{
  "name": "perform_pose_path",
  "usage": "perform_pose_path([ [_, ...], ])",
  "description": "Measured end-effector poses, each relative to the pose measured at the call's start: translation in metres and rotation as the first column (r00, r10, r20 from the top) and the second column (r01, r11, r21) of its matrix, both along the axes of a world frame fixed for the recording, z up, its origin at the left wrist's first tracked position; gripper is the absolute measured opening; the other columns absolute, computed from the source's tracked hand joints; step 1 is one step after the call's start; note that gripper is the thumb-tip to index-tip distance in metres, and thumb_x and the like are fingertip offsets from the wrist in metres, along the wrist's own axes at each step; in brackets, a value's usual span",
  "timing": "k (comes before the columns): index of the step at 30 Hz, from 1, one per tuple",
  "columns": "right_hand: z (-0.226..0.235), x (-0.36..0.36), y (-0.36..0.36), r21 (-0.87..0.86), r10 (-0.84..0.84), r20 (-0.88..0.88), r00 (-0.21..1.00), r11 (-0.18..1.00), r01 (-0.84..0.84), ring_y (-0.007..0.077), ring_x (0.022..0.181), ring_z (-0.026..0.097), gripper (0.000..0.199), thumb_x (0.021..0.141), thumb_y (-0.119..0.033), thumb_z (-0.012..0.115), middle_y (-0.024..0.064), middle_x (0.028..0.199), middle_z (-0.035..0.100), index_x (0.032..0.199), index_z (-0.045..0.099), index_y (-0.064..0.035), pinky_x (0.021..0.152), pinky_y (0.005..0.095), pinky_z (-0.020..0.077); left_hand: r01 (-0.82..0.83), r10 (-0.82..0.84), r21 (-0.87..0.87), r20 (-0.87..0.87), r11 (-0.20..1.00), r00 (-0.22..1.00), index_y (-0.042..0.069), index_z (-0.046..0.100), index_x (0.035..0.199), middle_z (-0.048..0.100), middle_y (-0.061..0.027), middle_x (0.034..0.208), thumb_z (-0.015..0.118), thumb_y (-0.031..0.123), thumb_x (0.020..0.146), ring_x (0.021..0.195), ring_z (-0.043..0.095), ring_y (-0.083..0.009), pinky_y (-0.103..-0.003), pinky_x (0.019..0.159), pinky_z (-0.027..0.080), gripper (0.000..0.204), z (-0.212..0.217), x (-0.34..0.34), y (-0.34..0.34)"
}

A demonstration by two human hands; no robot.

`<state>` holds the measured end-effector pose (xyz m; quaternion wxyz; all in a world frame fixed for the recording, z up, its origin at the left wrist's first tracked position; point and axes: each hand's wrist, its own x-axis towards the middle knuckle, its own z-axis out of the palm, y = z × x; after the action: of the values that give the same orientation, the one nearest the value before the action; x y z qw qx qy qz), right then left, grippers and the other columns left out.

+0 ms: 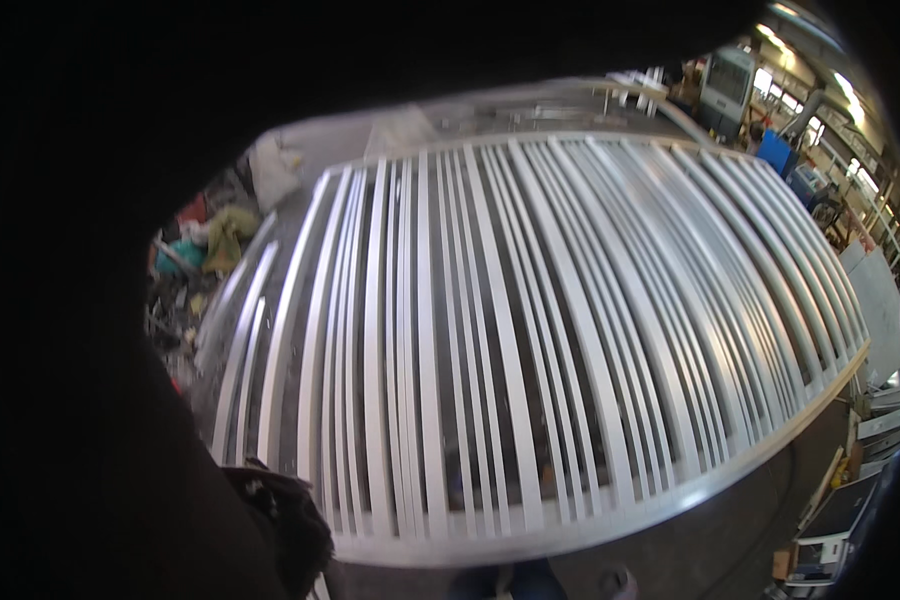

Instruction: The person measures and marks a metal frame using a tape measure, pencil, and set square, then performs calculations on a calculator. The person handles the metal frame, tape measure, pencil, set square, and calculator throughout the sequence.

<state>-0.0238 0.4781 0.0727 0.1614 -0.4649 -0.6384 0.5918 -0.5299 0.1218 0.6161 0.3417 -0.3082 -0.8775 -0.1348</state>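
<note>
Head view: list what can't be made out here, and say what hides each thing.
- Left hand: a dark shape at the lower edge by the white strips; too dark to tell whether it grips anything.
- Right hand: nowhere in view.
- Near ends of the strips: smeared by motion blur above the table rim.
- Left and upper part of the view: blacked out by a dark mass close to the lens.
- Clutter left of the table: too small and blurred to identify.

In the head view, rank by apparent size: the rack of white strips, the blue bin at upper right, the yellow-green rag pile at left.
1. Rack of white strips, filling most of the view.
2. Yellow-green rag pile.
3. Blue bin.
The last two look close, and the bin lies farther away, so their order is unsure.
</note>
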Motion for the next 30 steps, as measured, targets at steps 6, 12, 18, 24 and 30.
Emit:
perform_pose_path([
  [6, -0.005, -0.072, 0.039, 0.057, 0.247, 0.013, 0.969, 0.967, -0.247, 0.0097, 0.087, 0.066, 0.016, 0.100, 0.001, 0.059, 0.0031, 0.091, 0.073, 0.108, 0.073, 0.0015, 0.080, 0.0278, 0.0537, 0.193, -0.184, 0.132, -0.077, 0.972, 0.980, 0.001, 0.033, 0.160, 0.052, -0.0194, 0.152, 0.063, 0.003, 0.099, 0.141, 0.052, -0.0299, -0.041, 0.109, 0.050, 0.067, -0.003, 0.012, 0.056],
  [12, 0.012, -0.078, 0.053, -0.102, 0.311, 0.113, 0.944, 0.948, -0.301, 0.0128, 0.097, 0.065, 0.029, 0.099, 0.001, 0.048, 0.0069, 0.104, 0.073, 0.110, 0.074, 0.0015, 0.090, 0.0285, 0.0515, 0.290, -0.612, 0.685, 0.285, 0.669, 0.738, 0.003, 0.032, 0.161, 0.051, -0.0187, 0.154, 0.063, -0.003, 0.099, 0.143, 0.050, -0.0297, -0.041, 0.109, 0.050, 0.070, -0.118, 0.058, 0.119],
  [18, -0.082, 0.112, 0.005, -0.284, -0.385, 0.278, 0.880, 0.842, 0.458, 0.0277, 0.119, 0.067, 0.035, 0.103, -0.012, 0.052, 0.0159, 0.128, 0.072, 0.132, 0.069, -0.0009, 0.107, 0.0374, 0.0507, -0.298, -0.584, 0.600, 0.798, 0.743, 0.149, 0.003, 0.033, 0.161, 0.049, -0.0212, 0.156, 0.060, -0.008, 0.099, 0.143, 0.050, -0.0316, -0.039, 0.110, 0.049, 0.068, -0.438, 0.144, 0.190],
  [24, -0.088, 0.309, -0.060, -0.003, 0.022, 0.645, 0.764, 1.000, -0.026, 0.0280, 0.101, 0.068, 0.031, 0.102, -0.026, 0.059, 0.0135, 0.114, 0.075, 0.111, 0.074, 0.0001, 0.087, 0.0439, 0.0526, -0.153, -0.256, 0.261, 0.965, 0.953, 0.051, 0.002, 0.044, 0.154, 0.061, -0.0204, 0.143, 0.058, 0.000, 0.096, 0.132, 0.059, -0.0288, -0.041, 0.106, 0.050, 0.059, -0.566, 0.271, 0.232],
  [30, -0.057, 0.378, -0.001, -0.223, -0.487, 0.607, 0.628, 0.654, 0.723, 0.0373, 0.087, 0.066, 0.029, 0.100, -0.031, 0.058, 0.0138, 0.096, 0.072, 0.102, 0.073, -0.0066, 0.080, 0.0465, 0.0528, 0.085, -0.321, 0.324, 0.946, 0.942, -0.048, 0.003, 0.050, 0.148, 0.064, -0.0185, 0.139, 0.055, 0.004, 0.099, 0.129, 0.060, -0.0280, -0.041, 0.106, 0.051, 0.050, -0.543, 0.318, 0.394],
])
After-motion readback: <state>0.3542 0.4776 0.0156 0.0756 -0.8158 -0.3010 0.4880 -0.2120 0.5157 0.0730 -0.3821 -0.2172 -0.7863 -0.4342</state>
